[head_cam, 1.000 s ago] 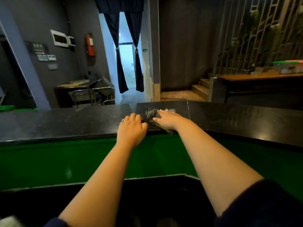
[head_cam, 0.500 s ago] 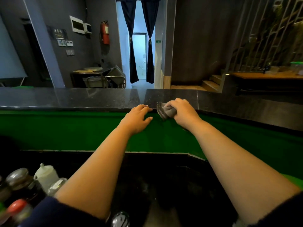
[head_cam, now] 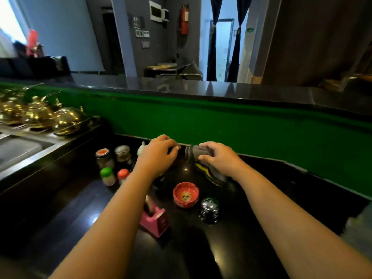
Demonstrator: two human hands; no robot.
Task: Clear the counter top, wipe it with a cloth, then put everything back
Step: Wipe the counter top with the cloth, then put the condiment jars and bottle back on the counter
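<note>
Both hands down at the low black surface [head_cam: 231,248], cloth in the right one.

The cloth [head_cam: 196,154] is a grey bunched roll with darker stripes at its left end and a yellow-streaked tail drooping beneath. Its long axis runs left-right. Right hand [head_cam: 219,158]: grip closed round it. Left hand [head_cam: 159,154]: fingers curled loosely, holding nothing I can see, above the jars [head_cam: 122,156].
</note>
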